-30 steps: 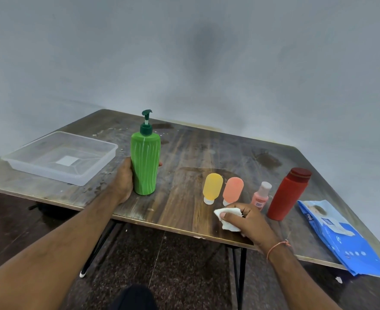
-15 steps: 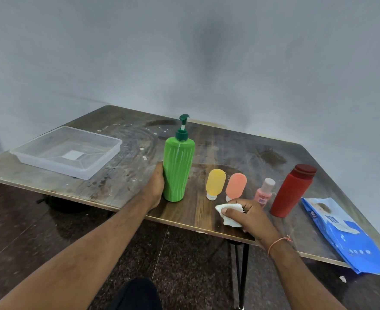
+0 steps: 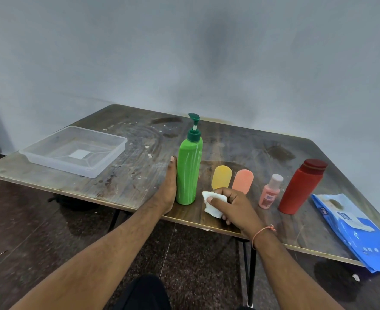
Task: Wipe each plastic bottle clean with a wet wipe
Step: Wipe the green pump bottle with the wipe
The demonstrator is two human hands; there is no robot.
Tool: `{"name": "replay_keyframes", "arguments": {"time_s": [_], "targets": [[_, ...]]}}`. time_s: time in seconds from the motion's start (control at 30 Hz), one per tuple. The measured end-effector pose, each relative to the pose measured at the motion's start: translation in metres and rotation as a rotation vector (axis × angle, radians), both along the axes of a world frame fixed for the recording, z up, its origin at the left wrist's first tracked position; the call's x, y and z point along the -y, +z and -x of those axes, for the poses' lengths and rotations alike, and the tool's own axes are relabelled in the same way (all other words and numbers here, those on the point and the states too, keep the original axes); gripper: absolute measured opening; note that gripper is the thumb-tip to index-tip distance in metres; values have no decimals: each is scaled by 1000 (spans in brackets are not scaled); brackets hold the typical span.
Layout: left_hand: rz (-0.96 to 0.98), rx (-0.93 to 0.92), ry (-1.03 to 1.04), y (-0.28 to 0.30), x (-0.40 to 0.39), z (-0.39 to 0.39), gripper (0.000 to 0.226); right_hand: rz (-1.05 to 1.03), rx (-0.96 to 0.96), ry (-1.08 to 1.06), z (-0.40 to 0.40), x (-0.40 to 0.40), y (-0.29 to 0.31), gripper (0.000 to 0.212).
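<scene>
A tall green pump bottle (image 3: 189,171) stands upright near the table's front edge, and my left hand (image 3: 167,191) grips its lower body from the left. My right hand (image 3: 231,204) holds a crumpled white wet wipe (image 3: 213,203) just right of the bottle's base, a small gap apart from it. Behind that hand lie a yellow squeeze bottle (image 3: 221,176) and an orange squeeze bottle (image 3: 243,180). Further right stand a small pink bottle (image 3: 270,192) and a red bottle (image 3: 302,186).
A clear plastic tray (image 3: 43,155) sits at the table's left end. A blue wet wipe pack (image 3: 356,231) lies at the right, overhanging the front edge. The wooden table (image 3: 240,139) backs onto a grey wall. Dark floor lies below.
My left hand has slid the green bottle rightward, close to the small bottles. My right hand has lifted the wipe and brought it toward the bottle's base.
</scene>
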State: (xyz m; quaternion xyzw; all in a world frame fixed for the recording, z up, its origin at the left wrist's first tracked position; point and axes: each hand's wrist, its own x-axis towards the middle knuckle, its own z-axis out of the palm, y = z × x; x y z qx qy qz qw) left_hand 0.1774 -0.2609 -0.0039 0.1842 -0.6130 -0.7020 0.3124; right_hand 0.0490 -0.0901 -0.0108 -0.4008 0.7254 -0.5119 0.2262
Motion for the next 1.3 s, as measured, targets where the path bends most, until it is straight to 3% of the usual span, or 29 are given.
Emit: {"name": "replay_keyframes", "arguments": {"time_s": [0.23,0.43,0.6,0.8,1.03,1.3], "targets": [[12,-72,-13,-4,-3,0,105,38,-50,-91,-5,29,-9,7],[35,-67,74,-5,-4,7,116,13,-246,-148,-6,40,-21,10],[-155,-128,95,-4,2,9,95,93,-255,-126,-12,34,-19,0],[-324,-186,-7,-4,13,7,108,164,-300,-102,-20,31,-19,4],[-343,-174,-71,-7,17,8,114,227,-435,21,-33,23,-18,12],[-303,-170,-45,-5,13,8,108,157,-392,-152,-27,30,-16,9]]}}
